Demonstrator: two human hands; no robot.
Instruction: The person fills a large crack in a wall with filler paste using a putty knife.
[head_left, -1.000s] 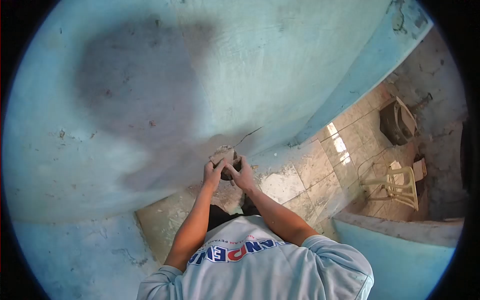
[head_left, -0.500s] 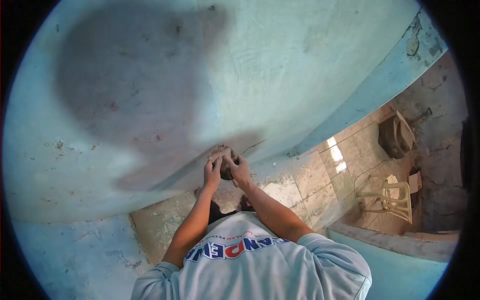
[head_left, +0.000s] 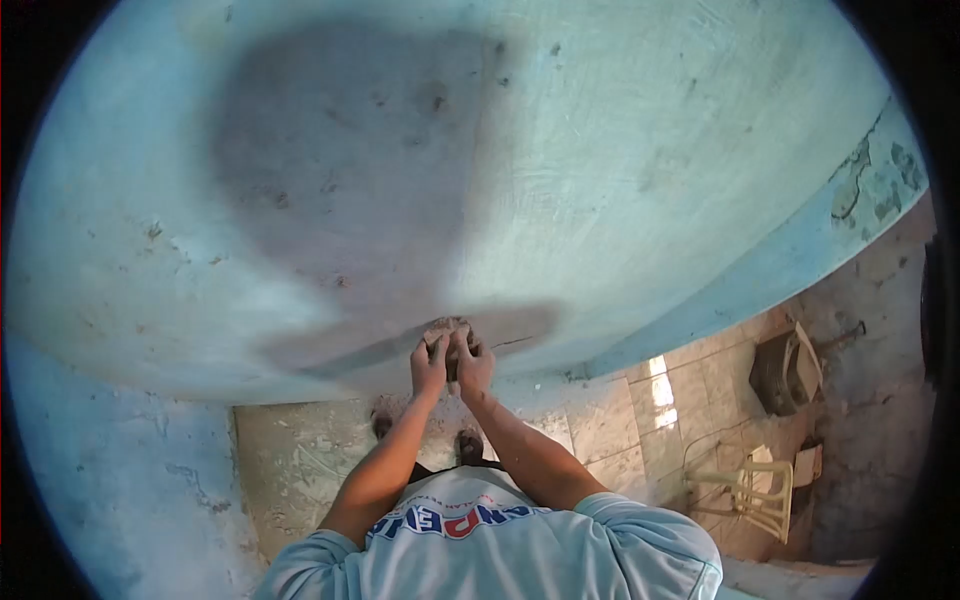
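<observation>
My left hand (head_left: pixel 429 368) and my right hand (head_left: pixel 475 370) are side by side, their fingers closed around a rough grey-brown lump (head_left: pixel 447 326). It looks dusty, like a piece of stone or hardened mortar, but its exact kind cannot be made out. The thumbs lie along its near side. Just ahead of both hands rises a light blue wall (head_left: pixel 580 190) with a long crack close to the lump. Whether the lump touches that wall is not clear from here.
Tiled floor (head_left: pixel 300 480) with pale dust and flakes lies below, where my feet stand. On the right are an old boxy television (head_left: pixel 785 372), a cream plastic chair (head_left: pixel 760 497) and peeling plaster (head_left: pixel 850 185). A large shadow falls over the wall.
My view has swung so the wall fills more of it and the room's objects sit lower. Both hands still grip the lump, now turned slightly and nearer the wall's lower part.
</observation>
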